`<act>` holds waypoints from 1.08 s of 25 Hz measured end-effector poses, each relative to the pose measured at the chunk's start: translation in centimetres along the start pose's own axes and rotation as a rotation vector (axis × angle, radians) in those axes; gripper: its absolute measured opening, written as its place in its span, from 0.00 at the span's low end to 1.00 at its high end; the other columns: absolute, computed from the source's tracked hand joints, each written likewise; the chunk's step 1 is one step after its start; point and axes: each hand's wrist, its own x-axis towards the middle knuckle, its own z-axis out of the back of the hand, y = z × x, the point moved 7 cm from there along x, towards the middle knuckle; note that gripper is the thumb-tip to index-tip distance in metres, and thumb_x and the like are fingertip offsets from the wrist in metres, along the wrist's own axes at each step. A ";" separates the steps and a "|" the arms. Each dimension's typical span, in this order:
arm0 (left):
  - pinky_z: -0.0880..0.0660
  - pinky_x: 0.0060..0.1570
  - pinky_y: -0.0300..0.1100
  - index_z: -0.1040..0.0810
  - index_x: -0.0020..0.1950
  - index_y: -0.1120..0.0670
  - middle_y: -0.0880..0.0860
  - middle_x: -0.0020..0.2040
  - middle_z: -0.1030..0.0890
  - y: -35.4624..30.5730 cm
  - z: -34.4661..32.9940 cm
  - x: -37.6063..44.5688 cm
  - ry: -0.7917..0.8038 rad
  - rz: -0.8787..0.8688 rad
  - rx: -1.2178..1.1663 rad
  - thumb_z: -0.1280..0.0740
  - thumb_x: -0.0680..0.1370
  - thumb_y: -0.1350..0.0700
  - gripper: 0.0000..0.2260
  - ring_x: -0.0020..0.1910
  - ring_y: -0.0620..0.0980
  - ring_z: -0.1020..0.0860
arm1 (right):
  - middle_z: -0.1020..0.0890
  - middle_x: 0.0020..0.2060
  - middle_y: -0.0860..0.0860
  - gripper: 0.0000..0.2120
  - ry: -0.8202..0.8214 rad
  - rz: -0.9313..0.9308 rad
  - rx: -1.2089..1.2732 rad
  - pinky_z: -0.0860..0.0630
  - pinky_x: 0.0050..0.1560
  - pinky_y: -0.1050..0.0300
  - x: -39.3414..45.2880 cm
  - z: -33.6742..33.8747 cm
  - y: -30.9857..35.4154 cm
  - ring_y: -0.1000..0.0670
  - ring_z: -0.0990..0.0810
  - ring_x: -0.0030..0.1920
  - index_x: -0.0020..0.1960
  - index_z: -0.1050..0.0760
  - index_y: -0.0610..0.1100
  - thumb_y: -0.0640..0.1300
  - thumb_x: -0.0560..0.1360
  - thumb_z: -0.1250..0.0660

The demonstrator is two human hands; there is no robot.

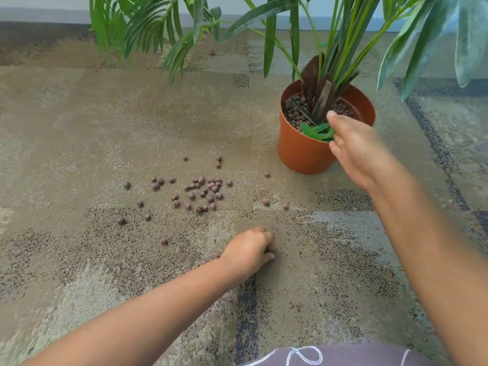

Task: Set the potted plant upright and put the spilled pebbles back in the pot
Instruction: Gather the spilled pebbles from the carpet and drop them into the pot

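Left hand (250,250) rests knuckles-up on the carpet (79,122) near the middle of the view, its fingers curled together against the pile; whether they pinch a pebble cannot be told. That carpet is short and mottled, tan and sandy across the far left, with darker speckled patches nearer and a dark band running near to far at the right edge; a pale wall base shows along the far side. Left of and beyond this hand, the spilled pebbles (203,190) lie scattered loose on the carpet, small, round and reddish-brown, thickest in one central cluster. Further right, the pot (303,151) stands upright, terracotta-orange plastic, filled with the same pebbles around long green fronds. Right hand (353,146) hovers over its near rim, fingers loosely spread.
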 end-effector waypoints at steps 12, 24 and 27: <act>0.26 0.44 0.44 0.26 0.50 0.56 0.52 0.51 0.25 0.2 2.1 0.3 -0.163 0.138 -0.007 0.35 0.76 0.52 0.08 0.48 0.52 0.23 | 0.20 0.43 0.48 0.09 -0.109 -0.247 0.105 0.23 0.46 0.56 -3.9 -3.9 -12.1 0.51 0.21 0.44 0.50 0.25 0.43 0.44 0.80 0.44; 0.22 0.32 0.37 0.25 0.52 0.60 0.51 0.39 0.24 6.2 5.8 0.1 0.294 0.373 0.159 0.34 0.75 0.54 0.10 0.35 0.46 0.23 | 0.17 0.46 0.39 0.17 0.224 -0.668 0.387 0.19 0.45 0.53 -5.7 -6.1 -17.7 0.44 0.18 0.47 0.54 0.25 0.35 0.45 0.81 0.48; 0.23 0.39 0.35 0.27 0.49 0.58 0.54 0.47 0.24 5.7 2.9 -2.0 0.506 0.330 0.194 0.31 0.73 0.55 0.10 0.39 0.47 0.23 | 0.18 0.50 0.38 0.18 0.216 -0.695 0.413 0.19 0.47 0.52 -6.0 -6.2 -18.7 0.43 0.18 0.50 0.55 0.25 0.35 0.47 0.81 0.47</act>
